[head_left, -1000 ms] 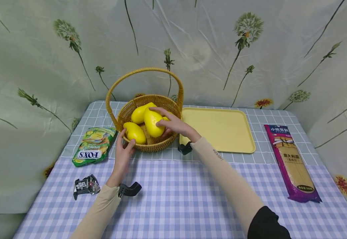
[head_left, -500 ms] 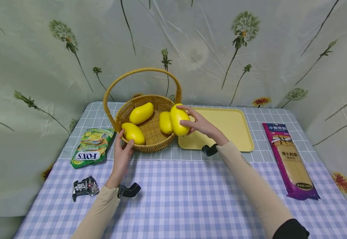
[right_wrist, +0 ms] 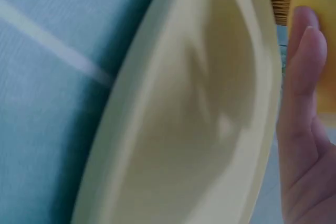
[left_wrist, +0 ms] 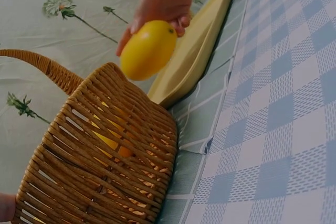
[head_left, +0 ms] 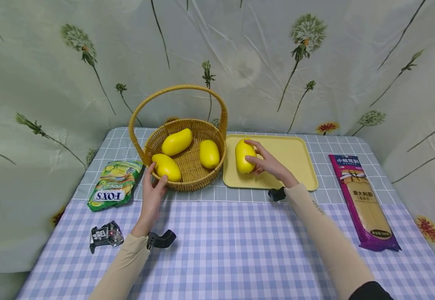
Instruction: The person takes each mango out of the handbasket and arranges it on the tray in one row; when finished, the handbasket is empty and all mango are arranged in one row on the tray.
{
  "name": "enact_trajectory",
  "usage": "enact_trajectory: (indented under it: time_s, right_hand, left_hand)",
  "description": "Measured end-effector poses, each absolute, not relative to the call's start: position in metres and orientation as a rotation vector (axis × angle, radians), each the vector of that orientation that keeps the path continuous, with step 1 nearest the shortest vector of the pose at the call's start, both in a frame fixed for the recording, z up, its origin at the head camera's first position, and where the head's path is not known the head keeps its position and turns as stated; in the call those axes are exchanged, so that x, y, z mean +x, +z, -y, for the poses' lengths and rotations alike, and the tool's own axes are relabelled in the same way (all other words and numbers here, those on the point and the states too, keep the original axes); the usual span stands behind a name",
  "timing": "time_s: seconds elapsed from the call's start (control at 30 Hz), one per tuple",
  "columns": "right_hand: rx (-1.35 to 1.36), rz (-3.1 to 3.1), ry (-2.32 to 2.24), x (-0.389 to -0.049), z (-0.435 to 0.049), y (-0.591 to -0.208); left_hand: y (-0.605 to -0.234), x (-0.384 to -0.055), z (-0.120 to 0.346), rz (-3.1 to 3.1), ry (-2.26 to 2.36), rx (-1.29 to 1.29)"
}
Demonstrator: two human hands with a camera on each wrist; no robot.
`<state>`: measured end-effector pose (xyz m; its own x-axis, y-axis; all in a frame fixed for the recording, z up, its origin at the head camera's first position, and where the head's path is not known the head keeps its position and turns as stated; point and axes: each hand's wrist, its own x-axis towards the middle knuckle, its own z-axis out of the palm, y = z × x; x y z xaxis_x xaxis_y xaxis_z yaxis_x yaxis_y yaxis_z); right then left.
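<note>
My right hand (head_left: 271, 164) grips a yellow mango (head_left: 243, 157) just above the left part of a pale yellow tray (head_left: 288, 162). In the left wrist view this mango (left_wrist: 148, 51) hangs from the fingers, apart from the tray's surface. The right wrist view shows thumb and finger along the mango (right_wrist: 328, 72). My left hand (head_left: 153, 196) holds the front left rim of a wicker basket (head_left: 193, 185). Inside the basket lie three more mangoes: one at the back (head_left: 177, 142), one at the right (head_left: 209, 154), and one by my left fingers (head_left: 167, 167).
Left of the basket lies a green FOX'S bag (head_left: 114, 185), with a small black wrapped packet (head_left: 106, 235) nearer the front. A purple pasta packet (head_left: 365, 202) lies at the right. The basket's tall handle (head_left: 180, 87) arches above it. A floral curtain (head_left: 255, 62) stands behind the table.
My right hand has lifted the mango out of the basket and carried it right, over the rim to above the tray. My left hand stays at the basket's rim.
</note>
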<state>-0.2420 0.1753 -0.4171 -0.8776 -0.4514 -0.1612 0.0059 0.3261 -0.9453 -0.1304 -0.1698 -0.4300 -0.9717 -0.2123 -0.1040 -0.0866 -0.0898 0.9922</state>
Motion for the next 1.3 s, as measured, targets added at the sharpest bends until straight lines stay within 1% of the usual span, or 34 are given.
enact_trajectory:
  time_s: [0.5, 0.8, 1.13, 1.3]
  right_hand:
    - [-0.448, -2.144, -1.515, -0.246, -0.158, -0.428]
    - [-0.429, -2.090, -1.526, -0.253, -0.160, -0.430]
    - [-0.400, -2.210, -1.491, -0.249, -0.171, -0.417]
    - [-0.466, -2.287, -1.528, -0.248, -0.165, -0.406]
  left_hand:
    - [-0.430, -0.130, 0.169, 2.083, -2.199, 0.327]
    - [-0.429, -0.130, 0.169, 2.110, -2.174, 0.330]
    - [-0.432, -0.131, 0.170, 2.116, -2.162, 0.330]
    - [-0.431, -0.131, 0.170, 2.104, -2.185, 0.320]
